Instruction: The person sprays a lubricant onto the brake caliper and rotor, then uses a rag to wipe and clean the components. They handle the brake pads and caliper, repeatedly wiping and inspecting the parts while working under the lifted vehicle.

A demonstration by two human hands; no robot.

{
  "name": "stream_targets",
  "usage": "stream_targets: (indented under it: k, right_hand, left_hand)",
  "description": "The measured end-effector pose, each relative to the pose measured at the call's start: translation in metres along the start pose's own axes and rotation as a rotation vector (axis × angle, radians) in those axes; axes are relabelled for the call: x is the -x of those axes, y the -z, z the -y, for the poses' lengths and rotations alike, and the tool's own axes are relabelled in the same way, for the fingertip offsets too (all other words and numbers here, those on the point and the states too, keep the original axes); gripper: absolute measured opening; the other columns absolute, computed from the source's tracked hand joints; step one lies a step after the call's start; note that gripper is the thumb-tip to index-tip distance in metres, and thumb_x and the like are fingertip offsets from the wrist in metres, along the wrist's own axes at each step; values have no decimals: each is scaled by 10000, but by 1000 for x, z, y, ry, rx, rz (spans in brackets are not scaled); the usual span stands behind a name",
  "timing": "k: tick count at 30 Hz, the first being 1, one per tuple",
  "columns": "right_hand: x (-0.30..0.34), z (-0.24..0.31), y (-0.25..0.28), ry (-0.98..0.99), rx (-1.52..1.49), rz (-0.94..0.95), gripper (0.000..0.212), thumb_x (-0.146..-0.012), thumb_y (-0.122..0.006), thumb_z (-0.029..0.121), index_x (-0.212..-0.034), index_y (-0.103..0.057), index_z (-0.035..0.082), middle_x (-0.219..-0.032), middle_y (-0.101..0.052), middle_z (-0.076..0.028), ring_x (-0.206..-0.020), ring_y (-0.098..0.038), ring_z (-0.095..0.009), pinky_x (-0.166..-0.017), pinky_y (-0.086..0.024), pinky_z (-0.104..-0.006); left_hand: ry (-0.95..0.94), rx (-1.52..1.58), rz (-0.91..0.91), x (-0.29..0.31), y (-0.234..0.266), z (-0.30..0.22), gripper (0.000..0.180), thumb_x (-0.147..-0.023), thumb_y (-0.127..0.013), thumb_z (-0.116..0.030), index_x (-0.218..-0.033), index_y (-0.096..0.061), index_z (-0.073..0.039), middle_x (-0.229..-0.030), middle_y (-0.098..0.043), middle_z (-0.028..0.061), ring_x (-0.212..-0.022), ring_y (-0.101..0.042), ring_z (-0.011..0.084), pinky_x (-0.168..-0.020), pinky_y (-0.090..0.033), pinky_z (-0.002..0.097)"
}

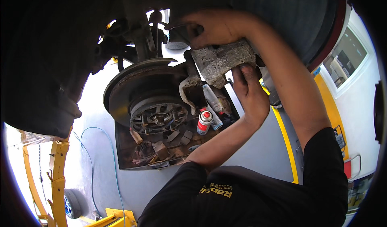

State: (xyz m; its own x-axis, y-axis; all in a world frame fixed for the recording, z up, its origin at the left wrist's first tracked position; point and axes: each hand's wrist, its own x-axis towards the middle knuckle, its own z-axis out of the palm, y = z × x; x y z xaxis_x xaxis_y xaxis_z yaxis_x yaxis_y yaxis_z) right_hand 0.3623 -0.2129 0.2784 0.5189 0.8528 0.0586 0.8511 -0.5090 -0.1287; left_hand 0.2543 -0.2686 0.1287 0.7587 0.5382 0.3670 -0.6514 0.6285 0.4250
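Note:
A rusty grey brake caliper [221, 59] hangs beside the brake disc [133, 86] of a raised car. My right hand [215, 25] grips the caliper from above, fingers curled over its top edge. From below, my left hand [250, 94] holds its lower right end, thumb pressed against the metal. The wheel is off and the hub [159, 116] with its studs shows. A caliper bracket [188, 86] sits at the disc's right edge. Black sleeves cover both my upper arms.
A dark tray [125, 158] under the hub holds a red-capped spray can [204, 122], a clear bottle [211, 98], brake pads and small parts. The dark wheel arch [40, 65] fills the left. Yellow lift arms [58, 178], a blue hose [113, 162] and a tyre [71, 203] lie below.

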Motion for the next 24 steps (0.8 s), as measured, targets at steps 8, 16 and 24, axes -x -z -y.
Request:
stream_targets:
  k: [8,16,24]
  right_hand:
    - [27,-34,-53,-23,-355,-234,694,-964,-751,237,-1593,-477,138,-1124,-719,-58,-1093,-658,-195,-1025,-503,-373]
    - [35,-52,-139,7,-959,-457,709,-973,-718,176,-1624,-443,130,-1135,-685,-48,-1107,-631,-155,-1041,-469,-330]
    - [31,-49,-145,120,-948,-552,783,-963,-765,244,-1644,-398,127,-1063,-730,-52,-1046,-683,-170,-1038,-482,-377]
  left_hand:
    - [-49,-278,163,11,57,17,377,-1140,-517,-309,-1267,-572,42,-1089,-660,101,-939,-585,198,-838,-477,365]
    - [66,-596,221,23,130,-10,396,-1104,-599,-322,-1250,-618,46,-1079,-662,49,-917,-562,135,-819,-457,283]
    - [52,-684,140,23,123,-20,405,-1091,-638,-343,-1198,-637,48,-1034,-664,43,-893,-559,107,-774,-455,265]
